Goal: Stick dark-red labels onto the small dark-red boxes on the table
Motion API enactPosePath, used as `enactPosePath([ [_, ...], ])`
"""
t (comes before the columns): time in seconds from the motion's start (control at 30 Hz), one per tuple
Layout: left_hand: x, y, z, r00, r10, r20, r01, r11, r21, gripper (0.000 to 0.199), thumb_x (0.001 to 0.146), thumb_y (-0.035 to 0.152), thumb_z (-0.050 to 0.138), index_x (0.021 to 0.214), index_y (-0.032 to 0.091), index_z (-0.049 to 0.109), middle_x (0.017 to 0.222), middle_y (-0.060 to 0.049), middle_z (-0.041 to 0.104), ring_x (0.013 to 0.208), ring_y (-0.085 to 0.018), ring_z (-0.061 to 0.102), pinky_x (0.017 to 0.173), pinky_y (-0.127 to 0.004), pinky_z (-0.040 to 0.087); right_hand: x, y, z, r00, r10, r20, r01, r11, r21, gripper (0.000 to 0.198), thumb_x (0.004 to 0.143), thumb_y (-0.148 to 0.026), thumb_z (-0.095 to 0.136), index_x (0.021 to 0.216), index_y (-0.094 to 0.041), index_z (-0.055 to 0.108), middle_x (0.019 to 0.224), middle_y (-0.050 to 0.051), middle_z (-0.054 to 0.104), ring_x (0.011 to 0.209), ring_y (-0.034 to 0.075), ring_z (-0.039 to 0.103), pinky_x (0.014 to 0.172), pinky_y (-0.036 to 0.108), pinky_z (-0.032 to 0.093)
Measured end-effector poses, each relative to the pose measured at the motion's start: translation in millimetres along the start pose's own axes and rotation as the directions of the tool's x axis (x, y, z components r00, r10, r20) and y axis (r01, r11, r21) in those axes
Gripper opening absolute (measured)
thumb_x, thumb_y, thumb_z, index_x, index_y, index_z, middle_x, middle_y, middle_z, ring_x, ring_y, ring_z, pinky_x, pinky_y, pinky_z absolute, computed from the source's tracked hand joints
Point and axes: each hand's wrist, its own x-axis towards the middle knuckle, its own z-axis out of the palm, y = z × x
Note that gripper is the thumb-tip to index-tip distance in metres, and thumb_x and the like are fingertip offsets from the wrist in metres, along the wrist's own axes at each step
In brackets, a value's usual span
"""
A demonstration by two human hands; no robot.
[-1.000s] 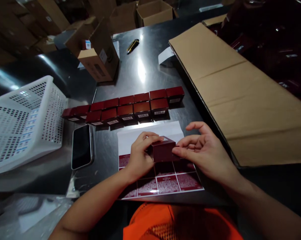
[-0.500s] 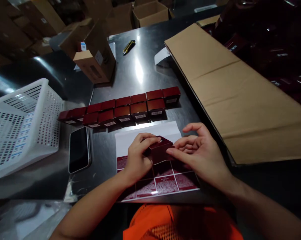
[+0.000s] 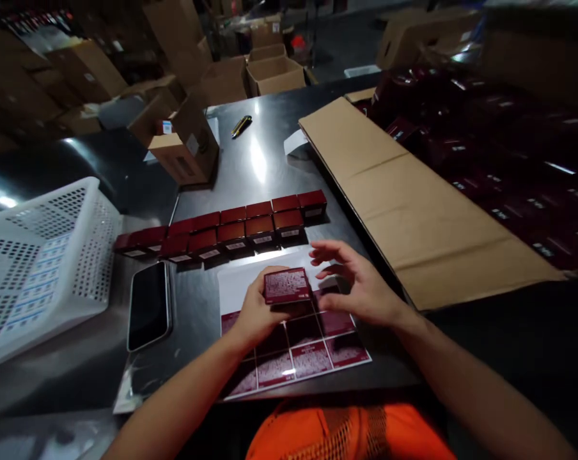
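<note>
My left hand [image 3: 260,306] grips a small dark red box [image 3: 287,285], its printed face turned up toward me. Just to the right of the box, my right hand [image 3: 359,284] is open, fingers spread and curved, apart from it. Beneath both hands lies a sheet of dark red printed labels [image 3: 312,360] with a bare white upper part. Beyond the sheet, several matching dark red boxes [image 3: 231,233] stand in two rows, barcodes facing me on the nearer ones.
A white perforated basket [image 3: 85,255] and a phone [image 3: 149,305] are at left. An open carton [image 3: 186,156] and a yellow-black cutter [image 3: 242,126] lie farther back. On the right, a large carton's flap [image 3: 389,198] borders many dark red boxes [image 3: 476,172].
The box in my left hand has turned so that its printed face shows. My right hand has come off the box. The camera view has tilted up slightly.
</note>
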Motion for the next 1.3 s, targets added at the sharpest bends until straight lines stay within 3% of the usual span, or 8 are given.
enactPosePath([
  [0.13, 0, -3, -1, 0.999, -0.033, -0.013, 0.032, 0.998, -0.062, 0.06, 0.05, 0.032, 0.091, 0.101, 0.018, 0.062, 0.095, -0.003, 0.07, 0.083, -0.019, 0.065, 0.076, -0.032, 0.055, -1, 1, 11, 0.985, -0.168, 0.043, 0.174, 0.962, -0.212, 0.059, 0.059, -0.023, 0.092, 0.112, -0.022, 0.067, 0.109, 0.004, 0.066, 0.099, 0.02, 0.063, 0.082, 0.031, 0.054],
  [0.23, 3, -12, -2, 0.999, 0.047, -0.027, -0.047, 0.999, -0.004, 0.069, 0.059, 0.031, 0.086, 0.12, 0.022, 0.055, 0.121, -0.007, 0.062, 0.098, -0.021, 0.064, 0.083, -0.034, 0.055, 0, -7, 10, 0.965, -0.261, -0.033, 0.233, 0.905, -0.357, 0.042, 0.065, -0.01, 0.082, 0.104, -0.022, 0.07, 0.099, 0.002, 0.069, 0.091, 0.018, 0.065, 0.078, 0.03, 0.053],
  [0.33, 7, -20, -6, 0.977, 0.214, -0.02, -0.203, 0.947, 0.248, 0.061, 0.074, 0.026, 0.074, 0.13, 0.026, 0.05, 0.126, -0.008, 0.056, 0.104, -0.021, 0.061, 0.085, -0.036, 0.055, 11, -17, -10, 0.974, -0.205, -0.094, 0.124, 0.836, -0.535, 0.046, 0.068, -0.008, 0.078, 0.111, -0.022, 0.07, 0.103, 0.004, 0.067, 0.093, 0.019, 0.065, 0.077, 0.03, 0.055],
  [0.43, 5, -22, -8, 0.94, 0.315, 0.132, -0.334, 0.77, 0.544, 0.035, 0.084, 0.024, 0.064, 0.119, 0.024, 0.059, 0.114, -0.008, 0.06, 0.106, -0.023, 0.059, 0.091, -0.041, 0.053, 31, -18, -37, 0.982, -0.069, -0.174, -0.073, 0.714, -0.696, 0.044, 0.07, -0.006, 0.076, 0.111, -0.019, 0.07, 0.101, 0.006, 0.066, 0.093, 0.021, 0.065, 0.082, 0.033, 0.057],
  [0.63, -5, -15, -2, 0.921, 0.129, 0.367, -0.379, 0.505, 0.776, 0.032, 0.083, 0.029, 0.07, 0.113, 0.02, 0.065, 0.121, -0.011, 0.06, 0.116, -0.031, 0.052, 0.099, -0.051, 0.048, 70, 10, -51, 0.963, -0.059, -0.264, -0.171, 0.623, -0.763, 0.046, 0.062, -0.01, 0.084, 0.105, -0.014, 0.068, 0.105, 0.008, 0.053, 0.087, 0.02, 0.063, 0.088, 0.039, 0.057],
  [0.97, -1, -10, 1, 0.907, 0.032, 0.421, -0.386, 0.466, 0.796, 0.036, 0.087, 0.04, 0.068, 0.117, 0.019, 0.065, 0.124, -0.011, 0.06, 0.118, -0.031, 0.052, 0.099, -0.047, 0.047, 75, 19, -31, 0.946, -0.205, -0.251, -0.098, 0.557, -0.825, 0.038, 0.077, -0.014, 0.07, 0.109, -0.016, 0.051, 0.109, 0.014, 0.055, 0.1, 0.03, 0.057, 0.093, 0.05, 0.051],
  [1.17, 11, 16, -39, 0.94, -0.067, 0.335, -0.284, 0.39, 0.876, 0.045, 0.084, 0.041, 0.072, 0.121, 0.018, 0.065, 0.129, -0.012, 0.061, 0.116, -0.031, 0.056, 0.099, -0.046, 0.047, 9, -6, -14, 0.985, -0.14, 0.097, 0.158, 0.538, -0.828, 0.025, 0.089, -0.018, 0.064, 0.113, -0.02, 0.058, 0.112, 0.011, 0.06, 0.109, 0.027, 0.057, 0.097, 0.044, 0.05],
  [1.3, 10, 26, -58, 0.914, -0.172, 0.367, -0.299, 0.325, 0.897, 0.048, 0.067, 0.04, 0.086, 0.109, 0.025, 0.07, 0.119, -0.009, 0.067, 0.112, -0.034, 0.059, 0.093, -0.047, 0.05, -29, 6, -15, 0.958, 0.06, 0.281, 0.188, 0.606, -0.772, 0.049, 0.084, -0.035, 0.076, 0.127, -0.019, 0.059, 0.13, 0.013, 0.06, 0.126, 0.029, 0.053, 0.107, 0.047, 0.046],
])
